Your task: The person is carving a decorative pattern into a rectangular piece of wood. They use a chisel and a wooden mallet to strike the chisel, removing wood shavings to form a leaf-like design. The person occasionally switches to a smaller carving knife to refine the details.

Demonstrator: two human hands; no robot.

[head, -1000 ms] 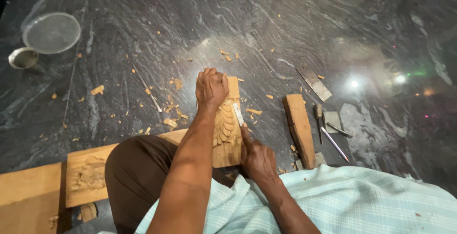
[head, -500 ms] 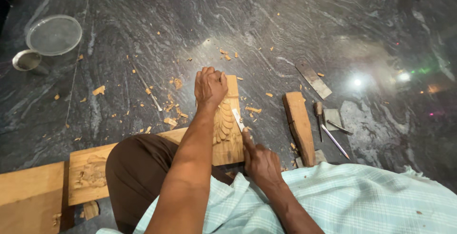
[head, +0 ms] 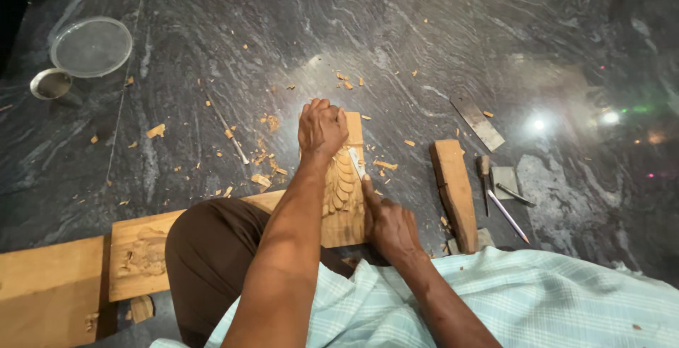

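The carved wooden panel lies on the dark stone floor before the person's knee. The left hand grips its far end, fingers curled. The right hand clasps a chisel against the carving. A wood block lies just right.

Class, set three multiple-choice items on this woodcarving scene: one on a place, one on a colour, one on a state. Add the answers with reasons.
1. Where does the round wire sieve lie?
A. far left on the floor
B. on the carved plank
C. beside the right knee

2. What colour is the floor?
A. white
B. red
C. dark grey

3. What is the right hand doing?
A. resting open
B. gripping a chisel
C. lifting a chip

Answers:
1 A, it sits by the metal cup.
2 C, dark veined stone.
3 B, its blade meets the carved plank, which the left hand presses down.
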